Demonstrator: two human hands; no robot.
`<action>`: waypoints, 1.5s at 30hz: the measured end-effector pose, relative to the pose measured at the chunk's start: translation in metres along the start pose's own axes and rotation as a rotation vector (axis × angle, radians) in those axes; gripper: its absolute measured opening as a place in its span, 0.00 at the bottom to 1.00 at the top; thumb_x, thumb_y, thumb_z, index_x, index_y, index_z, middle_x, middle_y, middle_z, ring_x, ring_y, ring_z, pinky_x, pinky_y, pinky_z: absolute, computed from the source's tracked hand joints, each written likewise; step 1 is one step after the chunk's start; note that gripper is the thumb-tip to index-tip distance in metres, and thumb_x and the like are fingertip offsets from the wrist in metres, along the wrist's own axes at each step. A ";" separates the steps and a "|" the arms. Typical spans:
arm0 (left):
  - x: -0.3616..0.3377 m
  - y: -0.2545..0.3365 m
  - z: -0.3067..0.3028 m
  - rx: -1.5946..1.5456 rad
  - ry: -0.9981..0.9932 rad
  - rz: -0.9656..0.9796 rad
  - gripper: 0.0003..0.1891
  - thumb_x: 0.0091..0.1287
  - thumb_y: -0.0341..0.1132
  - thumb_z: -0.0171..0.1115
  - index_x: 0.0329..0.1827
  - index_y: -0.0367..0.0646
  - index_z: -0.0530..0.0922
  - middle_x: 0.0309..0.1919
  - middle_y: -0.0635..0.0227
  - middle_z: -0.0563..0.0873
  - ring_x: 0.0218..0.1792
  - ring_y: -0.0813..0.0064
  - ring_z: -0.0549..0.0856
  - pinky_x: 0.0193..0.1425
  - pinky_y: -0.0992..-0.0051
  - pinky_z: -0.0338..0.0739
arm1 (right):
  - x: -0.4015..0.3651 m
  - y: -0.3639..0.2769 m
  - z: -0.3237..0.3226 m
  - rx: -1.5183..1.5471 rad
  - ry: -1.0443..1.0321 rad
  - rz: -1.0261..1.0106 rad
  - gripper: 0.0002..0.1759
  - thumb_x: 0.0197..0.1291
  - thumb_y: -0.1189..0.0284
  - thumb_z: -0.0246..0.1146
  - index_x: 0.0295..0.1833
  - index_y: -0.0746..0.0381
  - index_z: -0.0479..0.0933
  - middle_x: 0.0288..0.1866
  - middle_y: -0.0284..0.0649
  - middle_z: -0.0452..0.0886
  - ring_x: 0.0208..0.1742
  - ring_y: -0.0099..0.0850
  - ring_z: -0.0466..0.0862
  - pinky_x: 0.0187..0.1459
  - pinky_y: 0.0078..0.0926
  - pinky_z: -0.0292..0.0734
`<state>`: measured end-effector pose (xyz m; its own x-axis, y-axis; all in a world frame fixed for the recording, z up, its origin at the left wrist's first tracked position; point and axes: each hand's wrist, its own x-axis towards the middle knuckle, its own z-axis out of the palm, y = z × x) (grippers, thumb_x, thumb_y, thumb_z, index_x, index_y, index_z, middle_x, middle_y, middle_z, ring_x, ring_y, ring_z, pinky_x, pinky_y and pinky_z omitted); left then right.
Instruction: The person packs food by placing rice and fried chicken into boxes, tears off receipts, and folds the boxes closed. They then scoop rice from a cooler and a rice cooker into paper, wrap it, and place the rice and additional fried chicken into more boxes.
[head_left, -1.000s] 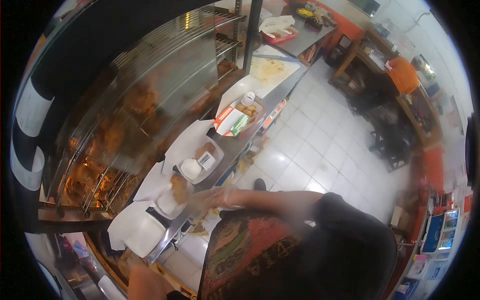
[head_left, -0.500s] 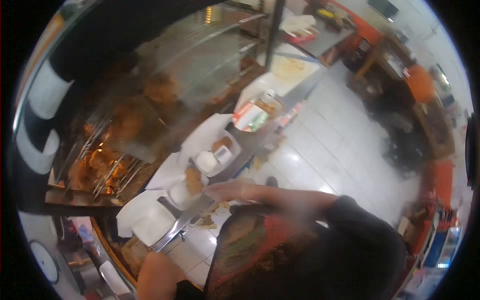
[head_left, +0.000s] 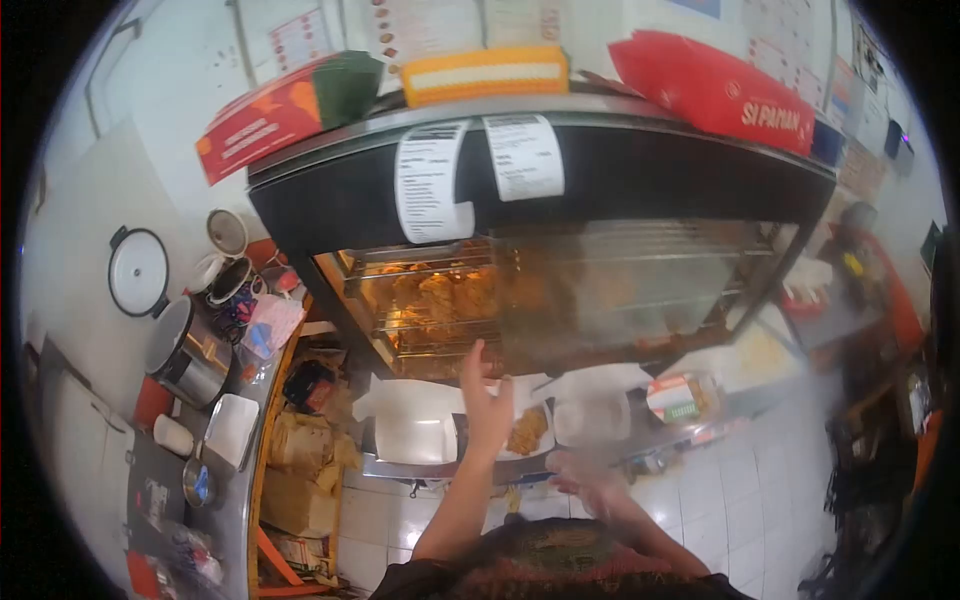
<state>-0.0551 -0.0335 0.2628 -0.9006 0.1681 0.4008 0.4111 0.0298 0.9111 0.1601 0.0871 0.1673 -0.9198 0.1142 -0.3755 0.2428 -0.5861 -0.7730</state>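
My left hand (head_left: 487,402) is raised over the row of boxes, fingers apart and holding nothing. Just below and right of it, a piece of fried chicken (head_left: 527,432) lies in a white box. To the left of the hand stands an open white takeaway box (head_left: 417,436) with nothing visible inside. My right hand (head_left: 592,478) is low in front of the counter edge, its fingers loosely stretched and slightly blurred, with nothing seen in it. Nearest above it is another open white box (head_left: 592,415), its contents hazy. A printed carton (head_left: 681,398) sits farther right.
Behind the boxes stands a black-framed heated cabinet (head_left: 640,190) with fried chicken (head_left: 440,292) on lit racks. Two paper receipts hang on its front. A side counter at left bears a large steel pot (head_left: 187,350) and a white tray (head_left: 232,430).
My view has swung left and up to face the cabinet. My left hand has risen over the boxes. My right hand has drawn back from beside the boxes to below the counter edge.
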 end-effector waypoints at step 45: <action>-0.298 -0.002 -0.261 0.734 -0.441 -0.334 0.21 0.66 0.36 0.66 0.60 0.37 0.80 0.53 0.51 0.83 0.53 0.52 0.81 0.62 0.61 0.74 | 0.111 0.053 0.166 -0.154 -0.749 0.484 0.22 0.73 0.73 0.54 0.71 0.66 0.69 0.72 0.42 0.72 0.70 0.29 0.74 0.71 0.24 0.68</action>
<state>0.1754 -0.3407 0.1670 -0.9154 0.3940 -0.0826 0.2611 0.7373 0.6230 0.0194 -0.0641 0.1696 -0.6529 -0.7004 -0.2882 0.6447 -0.3143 -0.6968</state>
